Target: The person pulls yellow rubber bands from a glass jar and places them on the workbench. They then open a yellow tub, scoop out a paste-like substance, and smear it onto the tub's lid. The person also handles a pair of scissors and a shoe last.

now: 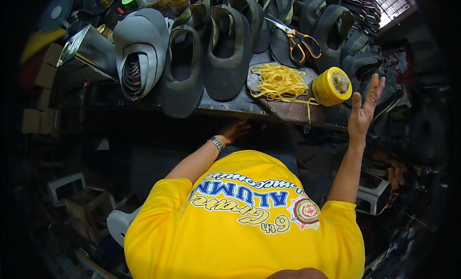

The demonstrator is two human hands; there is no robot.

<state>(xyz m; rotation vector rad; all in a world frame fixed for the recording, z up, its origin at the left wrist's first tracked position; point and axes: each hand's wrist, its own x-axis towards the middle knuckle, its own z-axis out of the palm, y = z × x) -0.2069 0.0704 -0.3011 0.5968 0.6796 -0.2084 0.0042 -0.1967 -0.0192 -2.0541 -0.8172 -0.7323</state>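
My right hand (364, 110) is raised at the table's front edge, fingers stretched and thumb apart, holding nothing. Just left of it a yellow jar (327, 88) lies tipped, its opening crusted with residue. Beside the jar is a heap of thin yellow strips (278, 82) on a dark board, one strip hanging over the edge. My left hand (234, 130), a metal watch on its wrist, rests low by my lap under the table edge. Its fingers look extended and hold nothing I can see. Orange-handled scissors (295, 37) lie on dark shoe pieces behind the strips.
Several black shoe uppers with soles (225, 53) stand along the table. A stack of grey sole sheets (140, 48) and a shiny square tin (89, 51) are at the left. More dark shoe parts (367, 63) crowd the right end. Plastic stools (372, 192) stand below.
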